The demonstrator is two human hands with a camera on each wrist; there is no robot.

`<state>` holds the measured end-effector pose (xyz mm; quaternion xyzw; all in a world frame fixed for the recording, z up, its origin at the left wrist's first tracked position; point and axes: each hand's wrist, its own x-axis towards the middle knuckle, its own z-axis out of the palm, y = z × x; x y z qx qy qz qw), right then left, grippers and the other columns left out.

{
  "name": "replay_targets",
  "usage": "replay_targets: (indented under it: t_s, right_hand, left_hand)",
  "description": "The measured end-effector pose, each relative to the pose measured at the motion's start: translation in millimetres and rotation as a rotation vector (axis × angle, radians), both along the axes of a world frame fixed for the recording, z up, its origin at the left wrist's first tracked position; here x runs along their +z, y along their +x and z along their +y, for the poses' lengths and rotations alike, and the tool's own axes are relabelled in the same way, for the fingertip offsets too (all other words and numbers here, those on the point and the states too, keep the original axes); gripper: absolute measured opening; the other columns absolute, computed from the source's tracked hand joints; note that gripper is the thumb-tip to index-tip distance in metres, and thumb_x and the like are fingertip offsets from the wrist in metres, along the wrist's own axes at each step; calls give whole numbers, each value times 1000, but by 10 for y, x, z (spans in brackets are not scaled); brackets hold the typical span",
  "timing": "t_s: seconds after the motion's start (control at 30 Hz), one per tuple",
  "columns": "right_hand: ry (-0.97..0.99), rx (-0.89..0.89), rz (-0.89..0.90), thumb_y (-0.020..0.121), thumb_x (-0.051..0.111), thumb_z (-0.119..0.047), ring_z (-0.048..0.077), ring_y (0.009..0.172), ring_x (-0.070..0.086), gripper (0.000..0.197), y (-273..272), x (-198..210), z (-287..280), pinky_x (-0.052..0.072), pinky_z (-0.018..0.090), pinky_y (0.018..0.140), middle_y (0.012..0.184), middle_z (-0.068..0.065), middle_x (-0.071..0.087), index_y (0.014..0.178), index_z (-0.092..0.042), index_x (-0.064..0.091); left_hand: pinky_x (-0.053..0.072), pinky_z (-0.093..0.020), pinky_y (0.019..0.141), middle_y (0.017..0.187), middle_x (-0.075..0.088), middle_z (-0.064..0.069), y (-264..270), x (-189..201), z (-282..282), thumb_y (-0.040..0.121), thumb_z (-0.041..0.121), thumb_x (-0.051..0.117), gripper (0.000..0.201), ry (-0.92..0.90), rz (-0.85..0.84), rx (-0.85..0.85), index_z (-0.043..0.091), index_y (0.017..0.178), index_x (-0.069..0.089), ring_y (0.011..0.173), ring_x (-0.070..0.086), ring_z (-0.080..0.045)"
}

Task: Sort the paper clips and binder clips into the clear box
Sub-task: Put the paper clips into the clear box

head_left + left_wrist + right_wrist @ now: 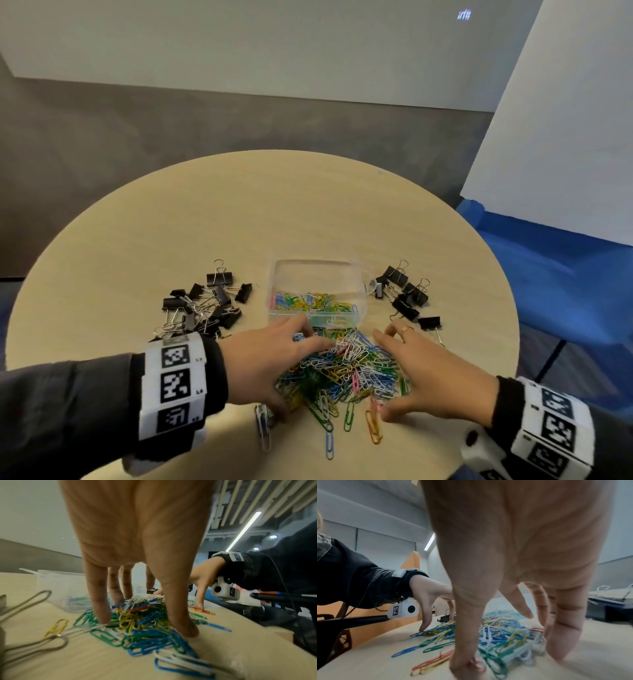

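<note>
A heap of coloured paper clips (342, 373) lies on the round wooden table (171, 240) close to its near edge, with a few stragglers, blue, green and orange, trailing from the heap toward that edge. Both hands are set down on the heap from opposite sides. The left hand (263, 363) covers its left flank, fingers straight and spread wide, the fingertips (102, 616) planted among the clips and the thumb (185, 630) down near the front of the pile; it grips nothing. The right hand (435, 377) covers the right flank in the same way, fingers splayed and mostly straight, the thumb (467, 665) pressed on clips at the near side, a ring on one finger; it too holds nothing. Just beyond the heap, toward the middle of the table, stands the clear box (318, 274), open at the top, with a layer of coloured paper clips in the part nearest the person and its far part bare. A cluster of black binder clips (205, 305) lies on the table to the left of the box, and a smaller group of binder clips on the right (404, 294) lies on its other side, the nearest of them just beside the right hand's fingers. Each wrist carries a white band with black square markers (174, 380) over a dark sleeve. Past the table's far edge are a grey floor and a white wall.
</note>
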<state>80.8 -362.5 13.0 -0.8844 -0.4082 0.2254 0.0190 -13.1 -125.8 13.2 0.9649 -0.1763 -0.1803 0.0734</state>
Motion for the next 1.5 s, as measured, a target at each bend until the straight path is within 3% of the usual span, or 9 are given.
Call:
replay_targets:
  t_s: [0.2, 0.33, 0.57, 0.73, 0.87, 1.07, 1.23, 1.37, 1.5]
  right_hand:
    - [132, 63, -90, 85, 67, -34, 12, 104, 53, 44, 63, -4, 333, 44, 21, 90, 121, -3, 56, 125, -23, 54]
    - [144, 62, -110, 89, 65, -24, 8, 99, 61, 25, 216, 54, 374, 43, 18, 88, 110, -6, 68, 113, -24, 68]
    - [227, 3, 72, 82, 74, -27, -2, 56, 57, 4, 499, 365, 318, 39, 10, 56, 64, -13, 65, 81, -24, 75]
    - [500, -11, -85, 81, 75, -28, 2, 73, 62, 3, 687, 495, 513, 47, 19, 66, 77, -11, 71, 83, -26, 75]
    - [484, 7, -31, 85, 72, -25, 6, 91, 62, 17, 658, 391, 612, 52, 20, 81, 98, -6, 68, 101, -21, 73]
    - [417, 9, -106, 86, 69, -28, 3, 77, 63, 10, 639, 465, 354, 51, 17, 71, 83, -14, 66, 94, -21, 72]
    - [318, 83, -8, 87, 67, -34, -4, 80, 62, 15, 359, 376, 294, 51, 11, 73, 93, -15, 68, 101, -28, 70]
    - [205, 184, -38, 88, 65, -35, -6, 104, 51, 41, 174, 232, 386, 35, 5, 89, 126, -13, 60, 128, -29, 57]
    - [117, 246, -47, 82, 70, -35, 8, 130, 42, 68, 102, 97, 430, 35, 26, 109, 146, -13, 42, 142, -33, 39]
  left_hand:
    - [46, -39, 96, 128, 41, -3, 202, -65, -179, 82, 31, 70, 62, 19, -101, 43, 20, 135, 40, 115, 47, -22]
    - [48, -40, 90, 122, 51, -5, 281, 25, -192, 87, 24, 64, 44, 41, -106, 55, 17, 128, 47, 109, 53, -24]
    - [45, -33, 84, 117, 59, -1, 291, 67, -168, 93, 18, 57, 30, -22, -167, 73, 23, 123, 58, 108, 57, -22]
    - [46, -30, 85, 112, 66, -1, 317, 79, -171, 92, 13, 59, 24, -74, -211, 69, 21, 113, 66, 104, 61, -20]
    - [49, -30, 87, 105, 69, 0, 326, 108, -110, 89, 8, 60, 24, -123, -198, 94, 22, 107, 69, 101, 62, -17]
    - [49, -12, 76, 94, 74, 7, 316, 411, 17, 86, 18, 69, 13, -344, -193, 198, 21, 97, 74, 83, 65, -2]
    - [50, -14, 76, 88, 74, 8, 512, 617, 98, 83, 23, 72, 12, -428, -334, 238, 22, 94, 75, 79, 65, -2]
    - [52, -22, 84, 98, 73, 4, 705, 529, 130, 83, 18, 73, 23, -378, -290, 257, 20, 106, 70, 87, 65, -5]
    - [53, -29, 91, 120, 66, 6, 658, 405, 243, 83, 22, 72, 44, -345, -37, 245, 29, 124, 58, 111, 59, -6]
